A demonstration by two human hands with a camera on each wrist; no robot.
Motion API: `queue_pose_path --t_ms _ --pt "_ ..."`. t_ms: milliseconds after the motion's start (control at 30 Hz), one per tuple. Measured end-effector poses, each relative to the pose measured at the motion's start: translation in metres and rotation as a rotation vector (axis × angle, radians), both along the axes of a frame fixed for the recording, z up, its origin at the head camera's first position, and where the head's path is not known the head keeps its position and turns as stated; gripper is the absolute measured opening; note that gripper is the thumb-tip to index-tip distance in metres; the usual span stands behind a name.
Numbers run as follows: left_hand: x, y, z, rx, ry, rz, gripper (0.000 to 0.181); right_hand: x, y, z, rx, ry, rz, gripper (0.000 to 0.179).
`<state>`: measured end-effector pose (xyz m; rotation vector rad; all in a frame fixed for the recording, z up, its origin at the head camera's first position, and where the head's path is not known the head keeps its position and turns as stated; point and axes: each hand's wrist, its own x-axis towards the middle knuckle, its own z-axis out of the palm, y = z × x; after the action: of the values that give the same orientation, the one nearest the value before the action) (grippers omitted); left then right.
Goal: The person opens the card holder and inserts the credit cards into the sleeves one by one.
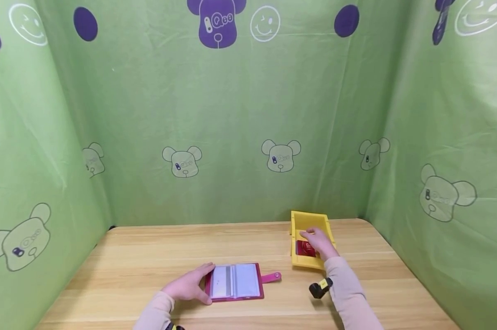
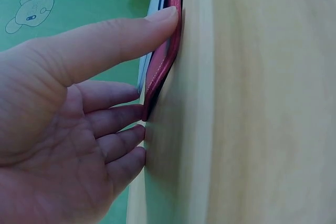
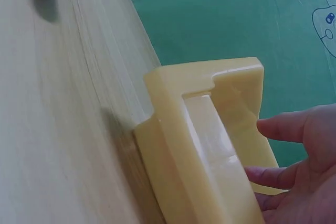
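An opened card holder [image 1: 247,280] with a red cover and clear sleeves lies on the table, its pink snap strap [image 1: 271,277] pointing right. My left hand [image 1: 189,284] holds its left end, thumb at the near edge and fingertips at the far corner. In the left wrist view the thumb rests against the red cover [image 2: 167,61]. To the right, my right hand [image 1: 320,243] reaches into a yellow bin [image 1: 310,262], over a red card [image 1: 305,248] with pale markings. In the right wrist view its thumb and fingers stand apart; the bin wall hides some fingertips.
The wooden table [image 1: 232,245] runs back to a green printed curtain [image 1: 232,192], which also closes off both sides. A black wrist camera [image 1: 320,288] is strapped to the right forearm, just in front of the bin.
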<state>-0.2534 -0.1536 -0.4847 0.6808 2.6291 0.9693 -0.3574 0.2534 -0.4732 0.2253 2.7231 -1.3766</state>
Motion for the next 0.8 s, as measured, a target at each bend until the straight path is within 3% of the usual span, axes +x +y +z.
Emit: queue_pose_path --t_ms 367,600,800 --pt "-0.0006 0.0002 -0.0004 -0.007 0.002 0.000 0.098 0.0044 -0.0007 -0.0023 -0.315 -0.041 -0.047 0.056" --pt "0.0029 0.0022 0.0038 0.007 -0.017 0.009 0.097 0.0067 -0.0002 -0.0022 -0.395 -0.021 -0.067 0.055" --pt "0.0033 0.0021 0.0050 0.008 -0.021 0.012 0.097 0.0095 -0.0022 0.0012 -0.383 -0.006 -0.064 0.055"
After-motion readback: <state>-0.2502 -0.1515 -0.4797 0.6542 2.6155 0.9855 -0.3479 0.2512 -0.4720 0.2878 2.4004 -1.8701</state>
